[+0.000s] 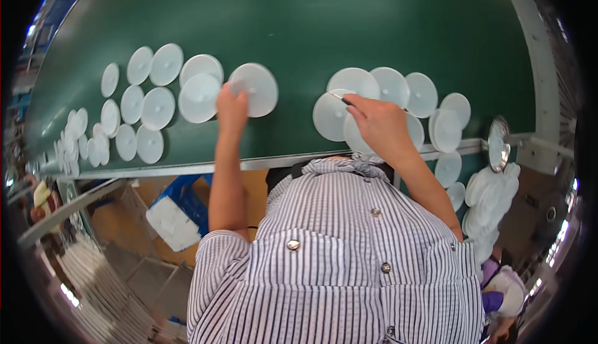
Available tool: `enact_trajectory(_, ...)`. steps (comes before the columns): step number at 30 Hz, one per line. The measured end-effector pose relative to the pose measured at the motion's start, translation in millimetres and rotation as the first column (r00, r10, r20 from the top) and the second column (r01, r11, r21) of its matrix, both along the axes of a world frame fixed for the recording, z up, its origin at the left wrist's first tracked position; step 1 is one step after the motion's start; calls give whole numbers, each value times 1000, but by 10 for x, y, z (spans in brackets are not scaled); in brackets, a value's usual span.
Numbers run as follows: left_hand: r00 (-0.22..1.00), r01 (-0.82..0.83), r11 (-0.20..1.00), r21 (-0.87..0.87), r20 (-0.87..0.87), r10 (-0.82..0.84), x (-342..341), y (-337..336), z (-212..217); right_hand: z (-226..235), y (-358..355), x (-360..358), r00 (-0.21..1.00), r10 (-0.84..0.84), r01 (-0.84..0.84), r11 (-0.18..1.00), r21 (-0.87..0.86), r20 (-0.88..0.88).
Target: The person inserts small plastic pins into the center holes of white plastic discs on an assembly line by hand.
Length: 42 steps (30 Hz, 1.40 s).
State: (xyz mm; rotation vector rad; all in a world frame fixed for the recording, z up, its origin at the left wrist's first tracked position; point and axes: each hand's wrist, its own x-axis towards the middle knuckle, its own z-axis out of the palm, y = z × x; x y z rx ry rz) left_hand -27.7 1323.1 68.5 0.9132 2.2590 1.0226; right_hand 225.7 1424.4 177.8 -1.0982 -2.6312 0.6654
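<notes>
My left hand (232,106) is closed with its fingers at the left part of a translucent white plastic disc (260,92); the fingertips are slightly blurred. My right hand (381,120) grips a small tool with a dark handle and thin, pale tip (336,96); its exact kind cannot be made out. The tip lies over another white disc (330,117), beside a disc (354,82) just behind it. Under and around the right hand lie more discs, partly hidden by it. Many discs have a small raised spot at the centre.
Several white discs (158,108) spread and overlap on the left of the green table (299,20). Others (421,95) lie to the right. A round shiny metal object (498,144) and a heap of white discs (492,197) are at the far right. Below the table edge is a blue crate (199,196).
</notes>
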Motion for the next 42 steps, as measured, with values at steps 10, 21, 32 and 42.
enact_trajectory(10,943,226,966,123,223,-249,1079,223,211,-315,-159,332,971,-10,29,997,-76,239)
enact_trajectory(21,870,299,954,22,406,-282,1252,167,-111,-388,-216,383,984,-13,43,985,-169,176)
enact_trajectory(32,871,259,961,100,407,-277,1312,76,-186,-406,-171,435,989,33,-1,978,-211,145)
enact_trajectory(42,906,150,950,275,347,-244,1412,14,410,-295,-152,284,988,104,-129,961,-245,-111)
